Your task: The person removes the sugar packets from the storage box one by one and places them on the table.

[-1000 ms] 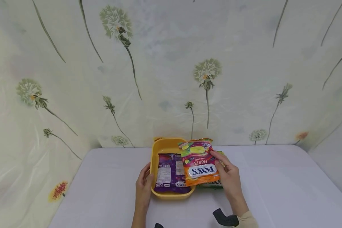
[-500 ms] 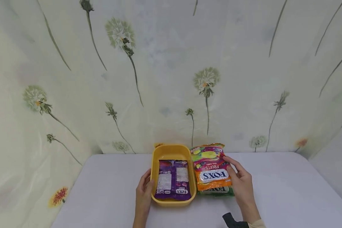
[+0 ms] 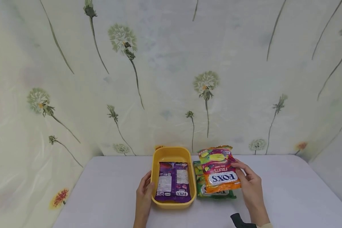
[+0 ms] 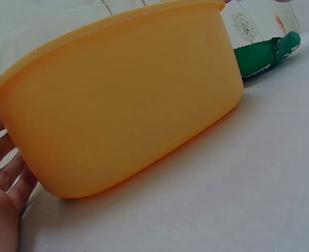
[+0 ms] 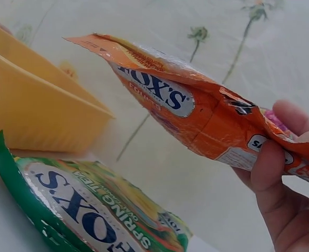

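Observation:
An orange and pink bag of candy [image 3: 220, 167] labelled "FOX'S" and "FRUITS" is pinched at its side by my right hand [image 3: 250, 186], raised and tilted above the table. Under it lies a green candy bag [image 5: 91, 205] labelled "SPRING TEA", partly hidden in the head view. Just left of that stands a yellow plastic tub [image 4: 123, 100]. Inside the tub a purple candy bag [image 3: 173, 182] lies flat with its printed back up. My left hand [image 3: 144, 196] holds the tub's left side, fingers along the outer wall and thumb at the rim.
A white-covered table [image 3: 111, 190] carries everything. Behind it hangs a pale sheet [image 3: 165, 79] printed with dandelions. Near my right wrist a black curved piece [image 3: 240, 221] shows at the lower edge of the head view.
My right hand has carried the fruit candy bag rightward, away from over the tub to above the green bag, which shows more now. The left hand keeps its place on the tub.

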### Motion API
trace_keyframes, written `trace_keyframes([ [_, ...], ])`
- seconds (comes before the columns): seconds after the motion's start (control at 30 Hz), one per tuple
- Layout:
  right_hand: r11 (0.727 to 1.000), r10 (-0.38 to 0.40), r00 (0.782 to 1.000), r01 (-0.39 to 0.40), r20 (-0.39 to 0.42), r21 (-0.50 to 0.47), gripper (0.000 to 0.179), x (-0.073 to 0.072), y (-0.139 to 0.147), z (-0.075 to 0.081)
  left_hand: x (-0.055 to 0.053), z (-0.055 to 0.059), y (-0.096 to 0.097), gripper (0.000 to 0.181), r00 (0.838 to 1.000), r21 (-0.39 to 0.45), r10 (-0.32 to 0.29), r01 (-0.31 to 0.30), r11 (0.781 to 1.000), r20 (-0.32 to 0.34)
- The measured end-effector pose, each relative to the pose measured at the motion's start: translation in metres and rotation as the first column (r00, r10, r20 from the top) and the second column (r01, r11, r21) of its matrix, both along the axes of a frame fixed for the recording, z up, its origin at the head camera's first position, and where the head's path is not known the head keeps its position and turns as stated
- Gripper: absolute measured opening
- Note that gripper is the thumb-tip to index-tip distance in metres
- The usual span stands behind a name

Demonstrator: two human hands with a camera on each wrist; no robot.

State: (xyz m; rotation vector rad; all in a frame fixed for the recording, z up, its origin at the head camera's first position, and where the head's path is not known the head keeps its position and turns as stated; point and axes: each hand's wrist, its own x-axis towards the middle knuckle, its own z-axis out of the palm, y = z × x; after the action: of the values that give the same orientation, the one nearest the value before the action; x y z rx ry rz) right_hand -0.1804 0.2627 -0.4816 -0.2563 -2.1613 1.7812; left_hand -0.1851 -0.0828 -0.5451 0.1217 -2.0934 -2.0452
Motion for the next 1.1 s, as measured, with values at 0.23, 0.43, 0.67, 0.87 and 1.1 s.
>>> trace_keyframes([
  [0.23, 0.999, -0.046, 0.999, 0.046, -0.006, -0.029, 0.033, 0.003, 0.011, 0.003, 0.002, 0.001, -0.002, 0.041, 1.0, -0.005, -0.013, 0.012, 1.0, -0.026],
  [0.43, 0.993, -0.091, 0.996, 0.09, -0.007, -0.08, 0.032, 0.005, 0.023, 0.004, 0.002, 0.001, -0.003, 0.041, 0.999, 0.002, -0.011, 0.011, 1.0, -0.032],
  [0.67, 0.994, -0.094, 0.996, 0.093, -0.004, -0.058, 0.031, 0.004, 0.036, 0.001, 0.003, 0.003, -0.001, 0.042, 1.0, 0.006, -0.011, 0.011, 1.0, -0.015],
  [0.87, 0.995, -0.087, 0.996, 0.088, 0.026, -0.038, 0.03, 0.003, 0.042, -0.001, 0.004, 0.002, -0.001, 0.041, 1.0, 0.008, -0.005, 0.005, 1.0, -0.006],
  [1.1, 0.987, -0.096, 0.995, 0.098, 0.021, -0.129, 0.035, 0.002, 0.049, -0.003, 0.002, 0.001, -0.001, 0.04, 0.999, 0.024, -0.02, 0.02, 0.999, -0.025],
])
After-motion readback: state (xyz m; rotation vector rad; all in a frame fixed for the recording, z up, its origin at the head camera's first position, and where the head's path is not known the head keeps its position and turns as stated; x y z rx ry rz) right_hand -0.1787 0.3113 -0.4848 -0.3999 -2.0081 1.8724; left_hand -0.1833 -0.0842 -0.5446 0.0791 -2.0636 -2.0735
